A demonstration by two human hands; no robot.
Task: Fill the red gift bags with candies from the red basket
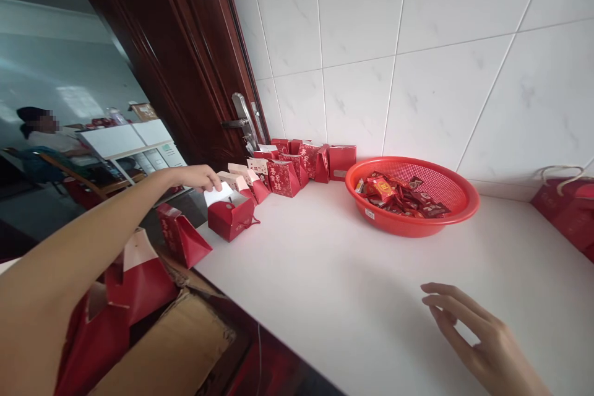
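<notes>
- Left of centre in the frame, my left hand [202, 178] reaches to an open red box [232, 216] near the table's edge. Its fingers are curled, the tips at the box's raised white flap [218, 193]; I cannot tell whether they pinch it.
- At lower right, my right hand [482, 337] hovers over the white table [325, 272], loosely open, fingers gently bent and apart, with nothing in it.
- Right of centre, a round red basket [403, 226] stands near the tiled wall [362, 99], with small wrapped sweets [383, 189] in it.
- Near the middle, a cluster of red boxes [283, 179] extends from beside the open box toward the wall.
- At lower left, more red packets [148, 284] lie around a brown carton [171, 346], partly behind my forearm.
- At the right edge, I see a red bag [566, 210] with a rope handle.
- At upper left are a dark wooden door [167, 43] and, beyond it, a seated person [46, 136] by a white desk [116, 139].
</notes>
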